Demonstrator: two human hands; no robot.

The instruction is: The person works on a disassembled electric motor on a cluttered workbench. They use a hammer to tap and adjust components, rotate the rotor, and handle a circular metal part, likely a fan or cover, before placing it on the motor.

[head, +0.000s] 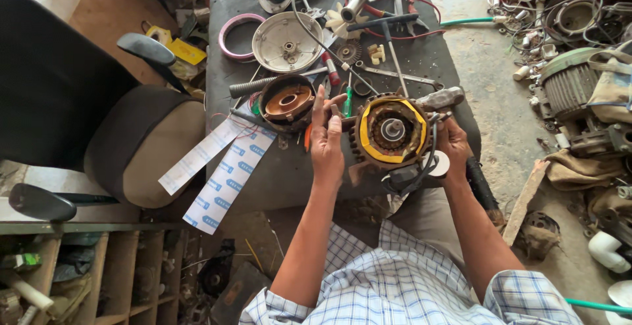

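The head view looks down on a round motor stator of dark laminated steel with copper windings and yellow insulation (pixel 391 133), held just above the near edge of the dark grey workbench (pixel 276 180), between both hands. The left hand (pixel 326 142) lies flat against its left rim, fingers stretched far; the right hand (pixel 454 142) is curled around its right rim, where black wires (pixel 421 163) trail down. It looks heavy and rigid, its toothed steel rim offering firm purchase, while the windings and insulation seem easily damaged; holding it by the outer rim looks safest. Just left of it rests a round dark cup-shaped housing with a copper-coloured centre (pixel 287 103).
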